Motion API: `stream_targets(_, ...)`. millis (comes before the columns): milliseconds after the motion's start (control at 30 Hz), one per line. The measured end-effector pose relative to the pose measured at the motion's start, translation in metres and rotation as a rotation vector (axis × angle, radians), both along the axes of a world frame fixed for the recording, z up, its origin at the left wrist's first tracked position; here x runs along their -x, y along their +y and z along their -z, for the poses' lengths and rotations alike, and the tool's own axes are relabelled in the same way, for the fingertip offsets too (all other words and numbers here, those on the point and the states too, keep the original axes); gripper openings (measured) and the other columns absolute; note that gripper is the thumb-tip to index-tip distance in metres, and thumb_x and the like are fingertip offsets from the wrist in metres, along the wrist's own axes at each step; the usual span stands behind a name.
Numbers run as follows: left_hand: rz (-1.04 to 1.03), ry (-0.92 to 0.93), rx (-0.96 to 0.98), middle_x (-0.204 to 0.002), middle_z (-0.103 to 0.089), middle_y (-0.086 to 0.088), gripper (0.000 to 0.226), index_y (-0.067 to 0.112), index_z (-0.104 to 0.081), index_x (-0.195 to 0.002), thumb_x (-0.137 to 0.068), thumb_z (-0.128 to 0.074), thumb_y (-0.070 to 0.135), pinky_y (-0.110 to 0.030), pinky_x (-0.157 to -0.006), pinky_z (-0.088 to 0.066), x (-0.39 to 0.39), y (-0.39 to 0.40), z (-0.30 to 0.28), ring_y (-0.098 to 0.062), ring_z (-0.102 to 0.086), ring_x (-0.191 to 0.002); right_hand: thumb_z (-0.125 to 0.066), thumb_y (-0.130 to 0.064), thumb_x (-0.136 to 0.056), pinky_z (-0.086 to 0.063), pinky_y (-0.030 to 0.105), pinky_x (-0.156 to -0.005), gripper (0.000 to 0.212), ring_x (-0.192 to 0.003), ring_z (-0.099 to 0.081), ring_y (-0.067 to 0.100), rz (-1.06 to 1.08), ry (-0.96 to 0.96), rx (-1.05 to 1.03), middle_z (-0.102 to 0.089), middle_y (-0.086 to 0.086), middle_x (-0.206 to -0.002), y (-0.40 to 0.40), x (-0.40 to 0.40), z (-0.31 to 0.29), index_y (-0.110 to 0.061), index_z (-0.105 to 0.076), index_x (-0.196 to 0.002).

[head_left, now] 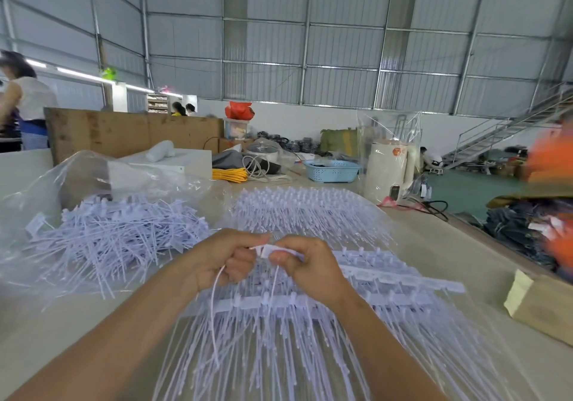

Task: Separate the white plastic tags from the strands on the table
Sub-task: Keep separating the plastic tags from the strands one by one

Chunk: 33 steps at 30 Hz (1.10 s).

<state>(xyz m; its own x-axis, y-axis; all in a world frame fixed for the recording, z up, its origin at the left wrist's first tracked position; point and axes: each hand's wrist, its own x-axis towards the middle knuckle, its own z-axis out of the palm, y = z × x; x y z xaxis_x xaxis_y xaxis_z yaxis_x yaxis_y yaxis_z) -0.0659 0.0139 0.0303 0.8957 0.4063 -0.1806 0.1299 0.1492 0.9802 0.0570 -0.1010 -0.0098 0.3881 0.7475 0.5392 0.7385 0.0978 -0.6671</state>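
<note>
Above the strands (279, 323), left hand (228, 259) and right hand (305, 261) pinch one tag (269, 250).

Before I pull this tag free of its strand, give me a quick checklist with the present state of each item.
1. Left hand grips the strand: ok, fingers curled round it.
2. Right hand pinches the white tag: ok.
3. Tag already separated from its strand: cannot tell, the fingers hide the joint.
4. Pile of loose tags on the left within reach for the drop: ok, it lies on clear plastic beside the left arm.
5. More unseparated strips ready under the hands: ok.
6. Strand clear of the strips below: cannot tell, it hangs down across them.
</note>
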Motion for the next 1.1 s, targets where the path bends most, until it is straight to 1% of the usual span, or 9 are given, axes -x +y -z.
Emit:
stream_targets(100,0.210,-0.084,0.228,-0.032,-0.033,0.007,0.032,0.007,-0.060,-0.063,-0.056,-0.089,0.019,-0.009,-0.025,-0.021,0.012,0.013,-0.009,-0.003,-0.029,-0.022,-0.064,-0.021,-0.088,-0.040,0.036,-0.059,0.008,-0.059,-0.048,0.015,0.050,-0.003,0.012,-0.052,-0.010,-0.062,-0.005,-0.005,0.000,-0.023,-0.071,-0.086)
stream_targets(200,0.554,-0.198,0.287,-0.040,-0.050,0.004,0.018,0.008,-0.066,-0.070,-0.079,-0.077,0.020,-0.013,-0.029,-0.033,0.028,0.034,-0.021,-0.004,-0.040,-0.029,-0.063,-0.019,-0.089,-0.037,0.029,-0.061,0.011,-0.056,-0.044,0.010,0.150,0.043,-0.014,-0.048,-0.012,-0.058,-0.018,-0.022,0.002,-0.013,-0.070,-0.084)
stream_targets(300,0.182,-0.225,0.343,-0.039,-0.040,0.004,0.028,0.009,-0.058,-0.070,-0.069,-0.082,0.025,-0.014,-0.028,-0.026,0.012,0.028,-0.008,-0.006,-0.033,-0.027,-0.057,-0.016,-0.093,-0.032,0.030,-0.060,0.015,-0.059,-0.042,0.016,0.091,0.007,-0.002,-0.047,-0.002,-0.062,-0.014,-0.014,-0.002,-0.008,-0.064,-0.083)
stream_targets(367,-0.120,-0.184,0.228,-0.040,-0.039,0.003,0.022,0.011,-0.050,-0.076,-0.082,-0.065,0.024,-0.013,-0.027,-0.026,-0.004,0.016,0.010,-0.006,-0.033,-0.027,-0.051,-0.014,-0.096,-0.032,0.029,-0.061,0.017,-0.064,-0.043,0.018,0.033,-0.063,0.062,-0.051,0.004,-0.071,-0.009,-0.009,0.001,-0.003,-0.064,-0.096)
stream_targets(500,-0.293,-0.077,-0.075,-0.068,-0.065,-0.017,0.015,0.006,-0.055,-0.084,-0.097,-0.051,0.014,-0.013,-0.033,-0.033,-0.016,0.002,0.026,-0.009,-0.054,-0.035,-0.044,-0.004,-0.097,-0.037,0.021,-0.064,0.021,-0.064,-0.043,0.006,-0.051,0.021,0.136,-0.045,-0.010,-0.073,-0.015,-0.010,-0.001,-0.001,-0.059,-0.112)
stream_targets(667,-0.245,-0.194,-0.263,-0.053,-0.063,-0.005,0.022,0.002,-0.063,-0.081,-0.097,-0.048,0.008,-0.018,-0.038,-0.036,-0.019,-0.019,0.031,-0.013,-0.050,-0.043,-0.043,0.003,-0.095,-0.044,0.035,-0.072,0.025,-0.070,-0.052,0.019,-0.109,0.150,0.134,-0.057,0.002,-0.071,-0.019,-0.007,-0.005,-0.019,-0.054,-0.100)
stream_targets(800,-0.181,-0.230,-0.298,-0.049,-0.054,-0.003,0.058,0.010,-0.061,-0.062,-0.095,-0.039,0.052,-0.018,-0.042,-0.035,-0.023,-0.029,0.036,-0.012,-0.045,-0.042,-0.050,0.000,-0.092,-0.045,0.037,-0.069,0.025,-0.065,-0.051,0.020,-0.083,0.172,0.146,-0.059,0.006,-0.072,-0.024,-0.008,-0.004,-0.024,-0.046,-0.094)
stream_targets(967,-0.252,-0.257,-0.477,-0.054,-0.053,-0.001,0.024,0.013,-0.059,-0.068,-0.089,-0.065,0.022,-0.024,-0.051,-0.035,-0.027,-0.029,0.045,-0.012,-0.045,-0.048,-0.056,-0.013,-0.093,-0.047,0.032,-0.069,0.003,-0.071,-0.057,0.018,-0.074,0.142,0.234,-0.062,0.002,-0.074,-0.031,-0.014,-0.007,-0.012,-0.056,-0.090)
stream_targets(1100,-0.254,-0.286,-0.442,-0.049,-0.050,0.007,0.013,0.012,-0.063,-0.076,-0.088,-0.067,0.016,-0.018,-0.046,-0.035,-0.028,-0.030,0.045,-0.006,-0.043,-0.045,-0.051,-0.013,-0.096,-0.043,0.023,-0.055,0.030,-0.054,-0.050,0.009,-0.070,0.076,0.282,-0.055,-0.001,-0.061,-0.033,-0.014,-0.011,-0.016,-0.054,-0.066)
